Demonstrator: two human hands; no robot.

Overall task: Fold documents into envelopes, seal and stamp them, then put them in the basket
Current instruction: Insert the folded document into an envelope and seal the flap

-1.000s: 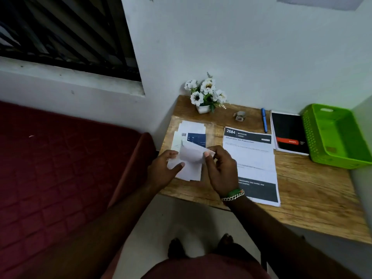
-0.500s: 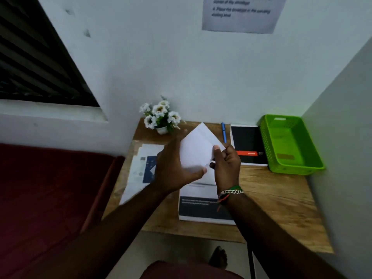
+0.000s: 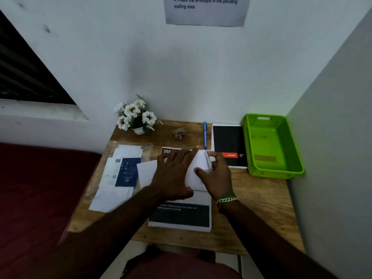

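A white envelope (image 3: 196,170) lies on the stack of printed documents (image 3: 181,216) in the middle of the wooden desk (image 3: 259,204). My left hand (image 3: 173,174) lies flat across its left part, fingers spread and pressing down. My right hand (image 3: 217,174) holds the envelope's right end, thumb on top and fingers curled round the edge. The green basket (image 3: 271,146) stands at the far right of the desk, apart from both hands. It looks empty.
A pile of envelopes and a blue leaflet (image 3: 122,174) lies left of the stack. Behind are a flower pot (image 3: 136,117), a small stamp-like object (image 3: 179,133), a blue pen (image 3: 205,135) and a black notebook (image 3: 229,146). Walls close the back and right; a red sofa (image 3: 30,198) is left.
The envelope was held up in the air with its flap raised; it now lies down on the document stack, with my left hand flat on it. The camera view tilted down.
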